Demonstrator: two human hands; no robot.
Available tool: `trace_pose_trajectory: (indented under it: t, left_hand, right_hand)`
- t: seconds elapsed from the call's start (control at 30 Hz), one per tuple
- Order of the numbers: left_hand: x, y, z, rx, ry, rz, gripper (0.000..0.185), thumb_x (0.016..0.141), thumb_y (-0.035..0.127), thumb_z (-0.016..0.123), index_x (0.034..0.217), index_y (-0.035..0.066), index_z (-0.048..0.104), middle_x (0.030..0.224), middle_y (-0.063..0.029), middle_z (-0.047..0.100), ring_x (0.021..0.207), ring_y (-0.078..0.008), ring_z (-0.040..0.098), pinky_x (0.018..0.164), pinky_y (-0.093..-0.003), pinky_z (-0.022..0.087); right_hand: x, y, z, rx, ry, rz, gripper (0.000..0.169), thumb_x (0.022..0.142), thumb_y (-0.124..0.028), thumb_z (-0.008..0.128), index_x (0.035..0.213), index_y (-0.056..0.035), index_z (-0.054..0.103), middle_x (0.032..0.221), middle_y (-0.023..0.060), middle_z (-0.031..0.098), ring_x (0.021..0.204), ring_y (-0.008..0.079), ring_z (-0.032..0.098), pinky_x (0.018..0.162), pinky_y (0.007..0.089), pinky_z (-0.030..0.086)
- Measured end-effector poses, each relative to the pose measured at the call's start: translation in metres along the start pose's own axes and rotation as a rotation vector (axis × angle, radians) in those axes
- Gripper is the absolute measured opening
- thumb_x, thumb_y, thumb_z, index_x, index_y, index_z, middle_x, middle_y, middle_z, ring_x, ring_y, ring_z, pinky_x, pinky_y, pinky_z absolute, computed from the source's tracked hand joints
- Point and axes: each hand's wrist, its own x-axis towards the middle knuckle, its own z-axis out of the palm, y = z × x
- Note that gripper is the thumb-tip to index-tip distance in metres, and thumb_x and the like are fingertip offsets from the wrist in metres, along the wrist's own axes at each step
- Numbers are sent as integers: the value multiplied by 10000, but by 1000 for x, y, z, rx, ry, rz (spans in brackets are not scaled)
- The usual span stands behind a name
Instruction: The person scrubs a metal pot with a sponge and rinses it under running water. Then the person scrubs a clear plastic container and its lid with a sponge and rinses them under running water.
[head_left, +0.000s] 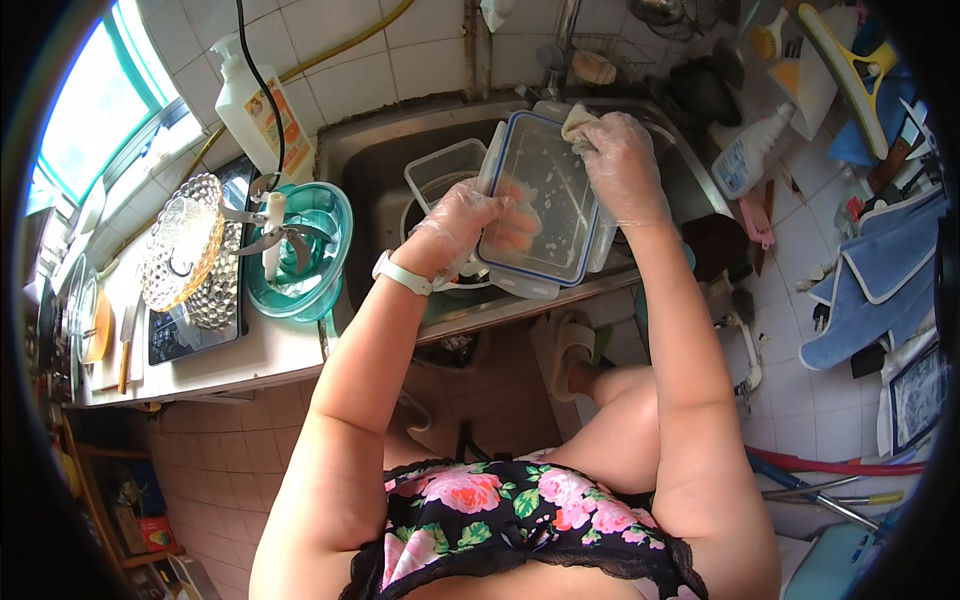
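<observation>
My left hand (472, 217), in a clear plastic glove, grips the left side of a transparent snap-on container lid (544, 187) with a blue seal. Its fingers show through the plastic from beneath. Also gloved, my right hand (626, 165) presses a bunched pale cloth (579, 126) against the lid's upper right corner. White flecks like suds dot the lid. Below it, the stainless steel sink (367, 161) holds a clear rectangular container (448, 161) and other dishes, partly hidden by my left hand and the lid.
Left of the sink stand teal plastic basins (330, 225) with a bladed white-stemmed part (276, 232), textured glass dishes (180, 247) on a cooktop (169, 337), and a knife (126, 349). A pump bottle (244, 105) is behind. A faucet (553, 64) rises at the back. Spray bottle (750, 154) lies right.
</observation>
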Motion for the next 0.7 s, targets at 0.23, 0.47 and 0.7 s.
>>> trace_pose_trajectory:
  t: [0.23,0.47,0.7]
  left_hand:
    - [-3,4,2,59,-10,-8,296,1015,162,563,1239,-32,553,995,-217,746,831,-269,755,763,-352,593]
    - [2,-7,1,122,-59,-14,287,1014,171,580,1222,-24,539,991,-199,741,809,-260,752,751,-349,593]
    - [8,-9,-2,84,41,72,228,1018,147,568,1180,-12,549,945,-200,744,784,-248,750,721,-357,611]
  right_hand:
    - [9,-11,1,14,71,94,219,746,5,683,959,-43,703,917,142,624,963,362,601,895,466,495]
    - [20,-34,13,-76,109,-16,176,781,7,655,934,-61,713,900,115,650,935,323,640,884,427,532]
    - [12,-11,10,-164,90,24,190,791,-6,652,945,-72,740,860,123,634,893,331,630,820,447,526]
